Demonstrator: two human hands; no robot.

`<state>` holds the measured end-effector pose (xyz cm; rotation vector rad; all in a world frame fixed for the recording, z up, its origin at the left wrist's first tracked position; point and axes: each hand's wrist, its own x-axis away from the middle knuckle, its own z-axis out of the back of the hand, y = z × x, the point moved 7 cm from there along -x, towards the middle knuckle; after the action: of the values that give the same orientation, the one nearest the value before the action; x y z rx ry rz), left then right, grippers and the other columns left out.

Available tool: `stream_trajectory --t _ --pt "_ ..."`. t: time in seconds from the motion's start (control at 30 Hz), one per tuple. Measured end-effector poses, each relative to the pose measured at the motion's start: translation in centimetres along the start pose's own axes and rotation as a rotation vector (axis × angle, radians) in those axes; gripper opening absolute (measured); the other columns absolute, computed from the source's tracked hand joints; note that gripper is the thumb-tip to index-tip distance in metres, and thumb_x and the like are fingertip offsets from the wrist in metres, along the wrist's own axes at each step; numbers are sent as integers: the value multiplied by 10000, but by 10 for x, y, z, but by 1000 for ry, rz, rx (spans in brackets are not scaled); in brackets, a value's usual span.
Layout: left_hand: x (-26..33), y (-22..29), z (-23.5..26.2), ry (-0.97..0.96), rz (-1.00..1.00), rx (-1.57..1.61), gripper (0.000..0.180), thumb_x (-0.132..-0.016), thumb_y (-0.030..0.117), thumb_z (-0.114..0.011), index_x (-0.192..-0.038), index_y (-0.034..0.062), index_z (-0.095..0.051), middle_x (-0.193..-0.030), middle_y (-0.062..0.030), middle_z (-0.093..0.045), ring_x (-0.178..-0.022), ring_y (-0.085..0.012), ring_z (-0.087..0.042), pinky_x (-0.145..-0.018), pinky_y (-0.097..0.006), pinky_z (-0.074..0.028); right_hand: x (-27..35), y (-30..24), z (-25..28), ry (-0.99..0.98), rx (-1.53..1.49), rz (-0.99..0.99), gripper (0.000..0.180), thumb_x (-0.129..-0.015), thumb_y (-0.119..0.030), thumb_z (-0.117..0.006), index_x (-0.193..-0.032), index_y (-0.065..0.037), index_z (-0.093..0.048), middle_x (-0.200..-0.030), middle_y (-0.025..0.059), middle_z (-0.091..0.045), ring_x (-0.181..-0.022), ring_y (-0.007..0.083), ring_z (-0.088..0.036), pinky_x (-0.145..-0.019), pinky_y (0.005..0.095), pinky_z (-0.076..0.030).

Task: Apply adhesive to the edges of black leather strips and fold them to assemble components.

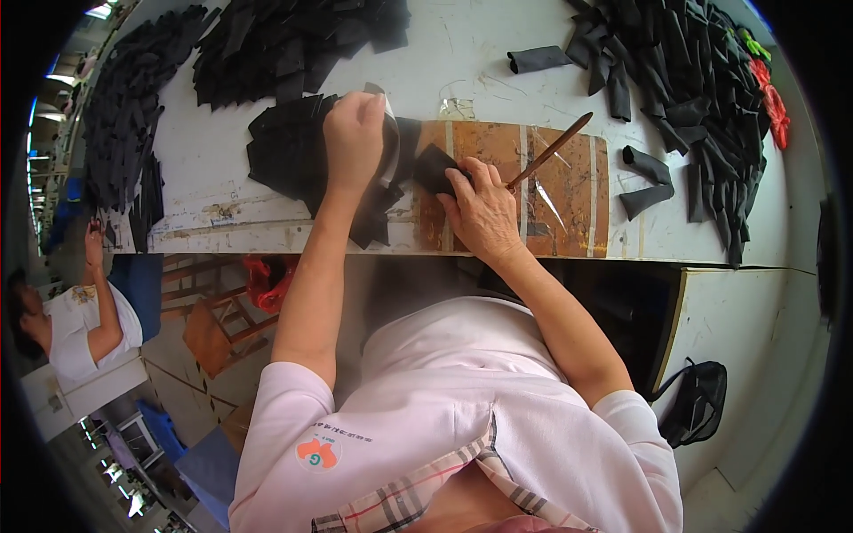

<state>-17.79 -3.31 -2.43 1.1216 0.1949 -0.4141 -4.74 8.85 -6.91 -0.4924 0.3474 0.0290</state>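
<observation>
My left hand (354,133) is closed, raised over a pile of black cloth pieces (284,147). It pinches a black cloth piece whose pale strip (389,147) hangs beside the wrist. My right hand (487,209) rests on a brown board (569,160) with its fingers curled. Its fingertips press a small folded black cloth piece (433,169) at the board's left part. From the outer side of that hand a thin brown stick (555,147) sticks out up to the right, its lower end hidden by the hand. A pointed silvery tool (550,204) lies on the board.
Heaps of black cloth pieces (293,44) lie at the far left, with another pile (684,80) of tube-like ones at the right. Folded black tubes (647,182) lie right of the board. A red bag (771,105) sits at the right edge. Another person (84,324) sits at left, near a wooden stool (213,333).
</observation>
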Motion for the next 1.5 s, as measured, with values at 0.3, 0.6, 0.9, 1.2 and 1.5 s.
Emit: stream_trajectory --t 0.3,0.6,0.9,1.2,1.5 --pt "24 12 16 52 347 1152 135 -865 131 -507 -889 36 -600 -883 -64 -624 -829 -153 -584 -770 -281 -455 13 -5 17 205 -77 184 385 -717 -187 -647 -1030 -22 -496 -1012 130 -471 -839 281 -500 -661 336 -454" --pt "103 38 -6 -163 397 1170 143 -862 117 -483 -920 4 -549 -989 -102 -599 -906 -186 -567 -822 -307 -433 25 -2 16 -201 -1730 -652 456 -790 -282 -603 -1119 14 -494 -1014 113 -557 -896 177 -543 -777 293 -448" --pt "142 172 -47 -463 -662 44 144 -683 57 -622 -706 10 -488 -916 -163 -557 -816 -280 -560 -678 -354 -456 35 -18 23 -250 -2390 -620 234 -798 -256 -580 -830 -38 -500 -938 142 -517 -889 236 -502 -819 343 -454" --pt "164 171 -59 -609 -753 134 207 -586 47 -688 -680 9 -507 -800 -114 -555 -698 -253 -566 -578 -328 -461 55 6 36 -316 -2302 -471 227 -813 -238 -557 -818 -14 -521 -778 91 -538 -744 192 -533 -703 268 -473" --pt "167 136 -59 -649 -622 -16 144 -651 13 -651 -755 -11 -554 -732 -117 -555 -633 -263 -543 -545 -338 -435 102 104 108 -343 -1100 -735 89 -749 -92 -622 -762 -4 -624 -594 -49 -523 -498 20 -438 -454 180 -364"
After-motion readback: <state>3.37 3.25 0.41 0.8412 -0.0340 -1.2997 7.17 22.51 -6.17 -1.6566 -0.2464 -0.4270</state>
